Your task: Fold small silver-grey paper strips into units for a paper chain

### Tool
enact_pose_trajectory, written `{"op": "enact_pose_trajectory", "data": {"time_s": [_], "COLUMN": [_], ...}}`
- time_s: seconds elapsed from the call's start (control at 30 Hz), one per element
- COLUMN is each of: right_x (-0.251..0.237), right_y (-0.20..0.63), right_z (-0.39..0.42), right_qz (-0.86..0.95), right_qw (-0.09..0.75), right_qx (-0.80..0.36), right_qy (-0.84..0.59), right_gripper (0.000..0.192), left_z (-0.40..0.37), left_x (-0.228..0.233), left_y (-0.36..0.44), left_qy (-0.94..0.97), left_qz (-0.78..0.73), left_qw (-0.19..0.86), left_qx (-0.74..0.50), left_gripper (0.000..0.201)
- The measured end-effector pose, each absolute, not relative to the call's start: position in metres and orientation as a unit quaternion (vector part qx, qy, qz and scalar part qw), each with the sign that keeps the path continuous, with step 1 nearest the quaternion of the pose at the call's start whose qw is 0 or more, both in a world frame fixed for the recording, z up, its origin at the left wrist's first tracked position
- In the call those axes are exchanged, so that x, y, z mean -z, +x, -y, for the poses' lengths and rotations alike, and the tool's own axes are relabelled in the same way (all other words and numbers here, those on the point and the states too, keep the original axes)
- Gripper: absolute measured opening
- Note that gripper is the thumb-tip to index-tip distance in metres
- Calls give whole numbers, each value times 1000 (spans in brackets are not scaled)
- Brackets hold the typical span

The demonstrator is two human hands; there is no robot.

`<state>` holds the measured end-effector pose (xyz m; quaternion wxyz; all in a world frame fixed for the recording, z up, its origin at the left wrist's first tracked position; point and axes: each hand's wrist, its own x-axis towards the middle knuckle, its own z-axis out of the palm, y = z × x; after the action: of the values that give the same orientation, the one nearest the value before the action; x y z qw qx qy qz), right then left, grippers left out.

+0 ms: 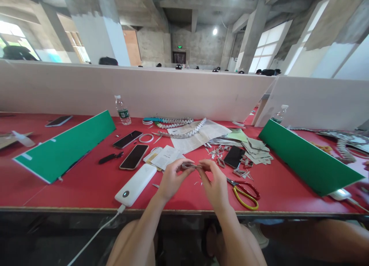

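My left hand (172, 178) and my right hand (212, 181) meet above the red table (86, 181), near its front edge. Both pinch one small folded paper piece (190, 165) between fingertips. Red and yellow scissors (245, 192) lie just right of my right hand. A white power bank (136, 184) with a cable lies just left of my left hand. Behind the hands are cut paper scraps (219, 152), a stack of paper sheets (255, 147) and a chain of folded paper pieces (184, 132).
Three phones (134, 157) (127, 139) (234, 157) lie on the table; another phone (58, 121) is far left. A water bottle (123, 110), tape rings (146, 138), a black pen (110, 157) and two green dividers (66, 145) (305, 154) stand around. A white partition (173, 89) closes the back.
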<state>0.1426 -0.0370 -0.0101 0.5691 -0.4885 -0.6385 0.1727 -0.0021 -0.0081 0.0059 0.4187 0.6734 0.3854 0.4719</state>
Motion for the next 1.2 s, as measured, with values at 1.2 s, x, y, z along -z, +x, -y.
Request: {"op": "enact_pose_trajectory", "data": {"time_s": [1.2], "right_x": [10], "right_y": [153], "right_z": [39], "right_qz": [631], "right_qw": [602], "right_qx": [-153], "right_qy": [-464], "right_gripper": [13], "left_z": [19], "left_x": [-9], "left_y": [2], "left_qy": [696], "left_qz": [-407], "left_qw": [328], "left_qx": [-493], "left_gripper": [20]}}
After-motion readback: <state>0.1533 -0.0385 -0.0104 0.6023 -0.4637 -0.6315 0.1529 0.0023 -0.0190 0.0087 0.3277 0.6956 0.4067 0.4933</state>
